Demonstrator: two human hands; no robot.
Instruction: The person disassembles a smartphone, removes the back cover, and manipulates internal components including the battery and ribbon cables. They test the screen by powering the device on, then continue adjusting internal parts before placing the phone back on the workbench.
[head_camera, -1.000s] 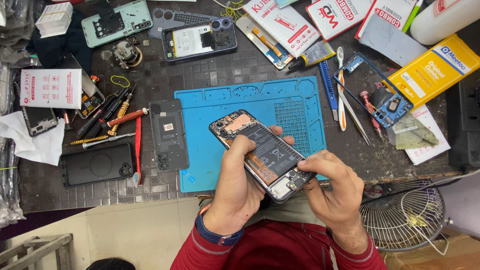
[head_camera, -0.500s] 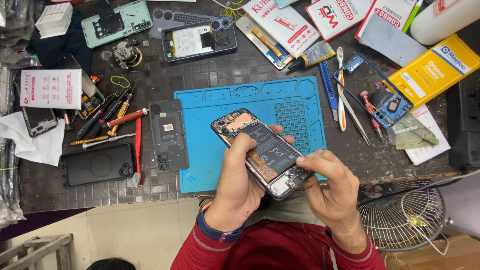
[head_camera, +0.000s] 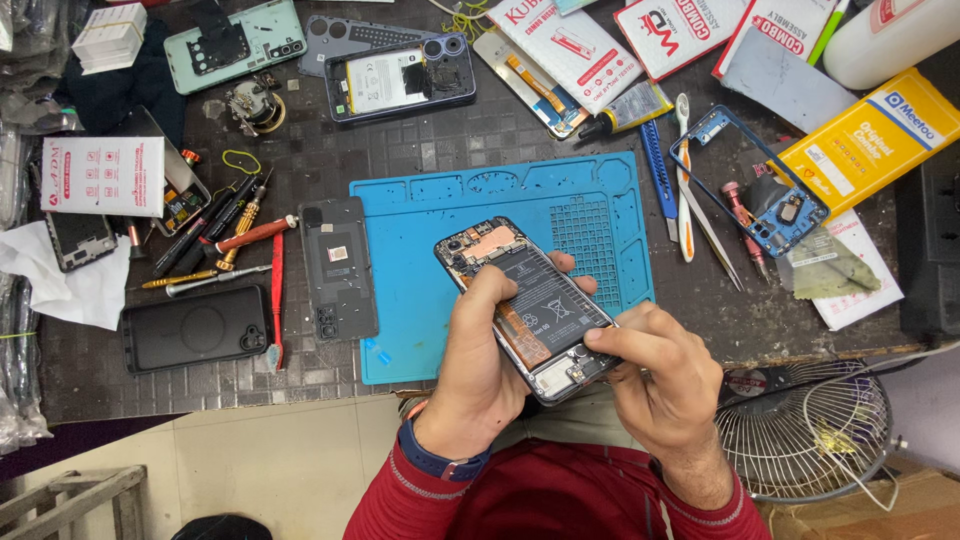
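Hands met over the blue silicone work mat (head_camera: 430, 300) on the dark surface (head_camera: 400, 130). My left hand (head_camera: 478, 370) cradled the opened black smartphone with its battery exposed (head_camera: 525, 305), steadying it, while my right hand (head_camera: 655, 375) pinched, I think, something tiny at its lower end.

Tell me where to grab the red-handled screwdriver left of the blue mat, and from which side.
Take the red-handled screwdriver by its red handle, probably from above with a pinch across its width. It lies flat and slanted on the table, handle end toward the dark back cover, tip buried among the other screwdrivers. The handle is the thick part with free space on both sides; the tip end is crowded.
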